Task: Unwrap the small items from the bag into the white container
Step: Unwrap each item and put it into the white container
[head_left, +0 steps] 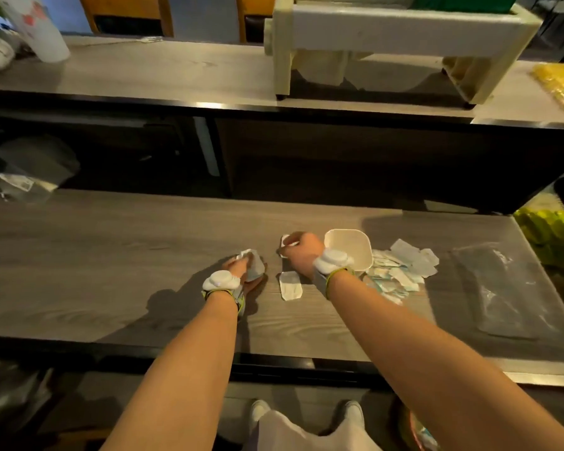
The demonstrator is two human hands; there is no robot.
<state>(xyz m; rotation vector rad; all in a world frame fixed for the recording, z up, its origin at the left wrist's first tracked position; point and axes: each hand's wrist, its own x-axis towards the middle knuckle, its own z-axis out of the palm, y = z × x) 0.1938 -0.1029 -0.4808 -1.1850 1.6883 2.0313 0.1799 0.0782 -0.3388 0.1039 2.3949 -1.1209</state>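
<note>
The white container, a square tub, stands on the wooden counter just right of my right hand. My right hand is closed on a small white item at the tub's left side. My left hand grips a crumpled clear wrapper down on the counter. Between my hands lies a flat white packet. A heap of small wrapped items is spread to the right of the tub. Further right the clear plastic bag lies flat.
A raised counter at the back carries a cream plastic rack and a white cup. Crumpled clear plastic sits at the far left, green items at the far right. The counter's front edge is near my body.
</note>
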